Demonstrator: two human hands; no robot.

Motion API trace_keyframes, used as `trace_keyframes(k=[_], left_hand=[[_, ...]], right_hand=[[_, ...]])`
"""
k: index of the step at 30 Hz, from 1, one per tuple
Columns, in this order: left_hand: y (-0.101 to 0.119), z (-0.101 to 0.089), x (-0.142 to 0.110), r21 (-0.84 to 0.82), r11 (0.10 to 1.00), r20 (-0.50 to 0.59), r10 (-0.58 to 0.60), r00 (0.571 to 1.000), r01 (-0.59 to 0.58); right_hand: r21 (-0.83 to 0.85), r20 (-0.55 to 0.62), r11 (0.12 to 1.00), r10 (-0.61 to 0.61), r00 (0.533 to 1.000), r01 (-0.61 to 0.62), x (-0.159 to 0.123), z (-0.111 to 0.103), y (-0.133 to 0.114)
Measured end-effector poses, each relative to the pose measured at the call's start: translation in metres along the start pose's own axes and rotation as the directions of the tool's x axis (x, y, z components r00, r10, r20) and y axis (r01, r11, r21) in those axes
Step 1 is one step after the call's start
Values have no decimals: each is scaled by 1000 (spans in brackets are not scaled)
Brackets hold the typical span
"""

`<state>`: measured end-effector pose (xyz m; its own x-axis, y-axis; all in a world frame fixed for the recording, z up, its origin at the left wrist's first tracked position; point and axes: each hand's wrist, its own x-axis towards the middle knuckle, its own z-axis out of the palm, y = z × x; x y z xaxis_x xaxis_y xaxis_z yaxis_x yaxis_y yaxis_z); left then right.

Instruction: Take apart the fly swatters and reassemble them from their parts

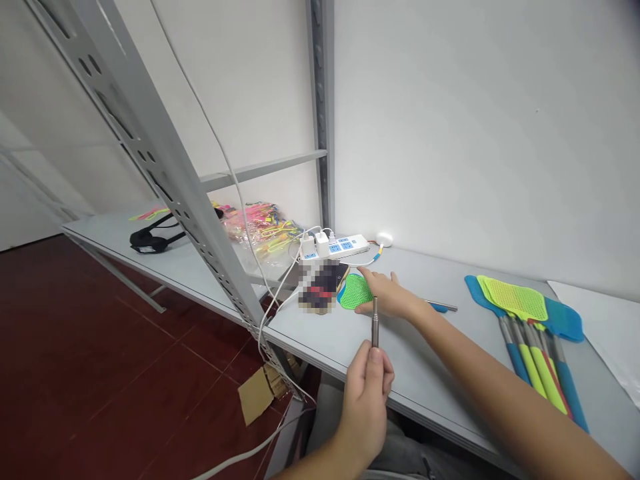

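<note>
My left hand [367, 390] is closed around a slim metal telescopic rod [375, 323], which points upward. Reaching across the table, my right hand [387, 293] has its thumb and fingers at opposite edges of a green mesh fly swatter head [356, 292]. A blue edge shows beside that green head. Behind my right wrist lies another metal rod [447, 305] with a blue part, partly hidden. To the right, several fly swatters with yellow-green mesh heads [517, 299] and blue heads [565, 320] lie together, their handles [537, 367] toward me.
A partly blurred phone [340, 272] lies left of the green head. Behind it stands a white power strip [350, 247] with plugs and cables. A metal shelf post [185, 180] rises at left, near bagged colourful items [260, 223] and a black strapped object [150, 239]. Cardboard [256, 395] sits below.
</note>
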<state>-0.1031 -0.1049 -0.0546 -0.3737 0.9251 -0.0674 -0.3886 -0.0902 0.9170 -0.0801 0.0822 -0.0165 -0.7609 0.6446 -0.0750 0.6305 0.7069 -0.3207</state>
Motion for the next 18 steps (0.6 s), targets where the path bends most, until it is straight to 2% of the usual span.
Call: trace_keyframes(k=[4, 10, 15, 18], left_hand=[[0, -8, 9, 32, 999, -24, 9, 1000, -8], [0, -18, 23, 137, 986, 7, 90, 996, -90], [6, -28, 36, 141, 984, -11, 111, 994, -109], [10, -33, 44, 147, 983, -15, 111, 994, -108]], right_hand=[[-45, -56, 999, -18, 998, 15, -2, -2, -3], [-85, -124, 996, -35, 992, 25, -2, 1, -2], [-95, -152, 992, -95, 984, 81, -14, 11, -7], [-79, -174, 994, -85, 981, 72, -19, 19, -11]])
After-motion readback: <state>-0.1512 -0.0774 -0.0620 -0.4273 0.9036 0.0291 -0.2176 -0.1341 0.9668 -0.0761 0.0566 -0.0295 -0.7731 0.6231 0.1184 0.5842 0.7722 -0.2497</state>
